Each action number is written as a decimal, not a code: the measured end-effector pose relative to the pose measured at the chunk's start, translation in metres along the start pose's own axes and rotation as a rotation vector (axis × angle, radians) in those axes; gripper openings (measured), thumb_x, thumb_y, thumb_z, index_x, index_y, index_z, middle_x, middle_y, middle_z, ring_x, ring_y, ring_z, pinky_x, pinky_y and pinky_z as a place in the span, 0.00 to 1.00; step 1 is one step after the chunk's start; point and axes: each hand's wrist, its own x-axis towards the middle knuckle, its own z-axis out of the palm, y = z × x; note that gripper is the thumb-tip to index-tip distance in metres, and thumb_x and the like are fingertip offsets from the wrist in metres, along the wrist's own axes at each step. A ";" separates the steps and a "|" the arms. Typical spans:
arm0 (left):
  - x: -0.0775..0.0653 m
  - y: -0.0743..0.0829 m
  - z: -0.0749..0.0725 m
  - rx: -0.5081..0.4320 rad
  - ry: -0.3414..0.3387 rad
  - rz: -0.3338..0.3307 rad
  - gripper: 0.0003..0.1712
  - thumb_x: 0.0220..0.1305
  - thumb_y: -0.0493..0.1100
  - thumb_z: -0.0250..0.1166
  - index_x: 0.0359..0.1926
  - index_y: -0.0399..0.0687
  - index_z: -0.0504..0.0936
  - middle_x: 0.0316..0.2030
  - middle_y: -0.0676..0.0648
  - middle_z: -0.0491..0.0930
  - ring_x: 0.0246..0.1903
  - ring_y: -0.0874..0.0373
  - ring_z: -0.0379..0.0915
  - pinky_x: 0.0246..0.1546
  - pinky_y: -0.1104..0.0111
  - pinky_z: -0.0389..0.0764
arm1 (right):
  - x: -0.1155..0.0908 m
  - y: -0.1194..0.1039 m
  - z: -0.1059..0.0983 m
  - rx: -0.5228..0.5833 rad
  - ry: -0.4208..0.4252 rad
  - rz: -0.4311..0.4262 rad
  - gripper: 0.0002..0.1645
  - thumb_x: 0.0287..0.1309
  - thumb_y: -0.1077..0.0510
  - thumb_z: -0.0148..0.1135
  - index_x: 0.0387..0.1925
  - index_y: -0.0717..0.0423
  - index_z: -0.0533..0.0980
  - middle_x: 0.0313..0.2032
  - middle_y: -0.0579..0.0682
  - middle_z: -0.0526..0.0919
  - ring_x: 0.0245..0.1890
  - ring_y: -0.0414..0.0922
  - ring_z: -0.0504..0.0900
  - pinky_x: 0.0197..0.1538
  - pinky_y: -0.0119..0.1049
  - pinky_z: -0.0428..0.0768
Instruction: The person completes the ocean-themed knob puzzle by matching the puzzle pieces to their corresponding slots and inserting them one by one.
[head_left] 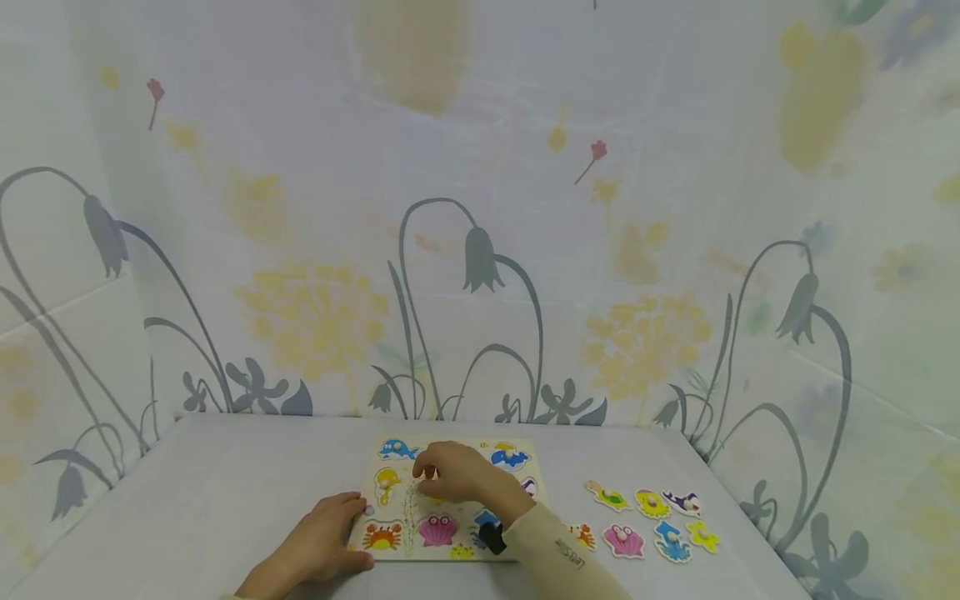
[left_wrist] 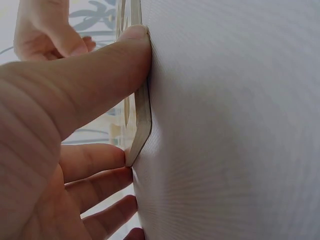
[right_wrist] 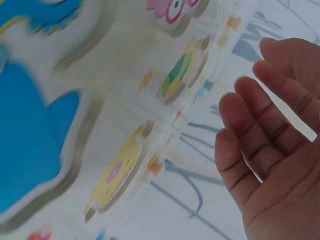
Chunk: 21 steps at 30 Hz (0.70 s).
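A wooden puzzle board with sea-animal pictures lies on the table. My left hand holds its near left corner, the thumb against the near edge and the index finger at the left edge. Over the board's middle is my right hand, its fingers loosely bent with nothing between them. A blue dolphin piece and a yellow seahorse piece sit at the board's left; a blue whale piece sits at its far right. My right forearm hides part of the board.
Right of the board lie several loose knobbed pieces, among them a turtle, a pink shell, a blue squid and a yellow starfish. A crab piece is beside my right sleeve. Floral curtains surround the table.
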 end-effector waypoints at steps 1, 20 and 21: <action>0.000 0.000 0.000 0.001 -0.004 -0.003 0.45 0.37 0.52 0.80 0.55 0.32 0.75 0.58 0.33 0.71 0.60 0.34 0.62 0.61 0.43 0.63 | -0.003 0.002 0.000 -0.001 0.005 -0.003 0.09 0.59 0.51 0.63 0.41 0.44 0.82 0.32 0.35 0.75 0.31 0.33 0.70 0.36 0.26 0.74; 0.000 -0.002 0.001 -0.001 -0.019 -0.005 0.45 0.38 0.54 0.79 0.56 0.33 0.75 0.58 0.33 0.71 0.60 0.34 0.61 0.61 0.41 0.62 | -0.078 0.047 -0.017 0.022 0.113 0.040 0.09 0.59 0.52 0.63 0.41 0.48 0.82 0.32 0.36 0.76 0.31 0.33 0.74 0.34 0.28 0.76; 0.001 -0.002 0.001 0.004 -0.017 0.000 0.45 0.38 0.54 0.79 0.55 0.32 0.75 0.58 0.33 0.71 0.60 0.34 0.62 0.61 0.41 0.62 | -0.082 0.050 -0.018 0.016 0.119 0.051 0.09 0.58 0.52 0.64 0.40 0.48 0.82 0.31 0.35 0.76 0.30 0.33 0.73 0.33 0.28 0.76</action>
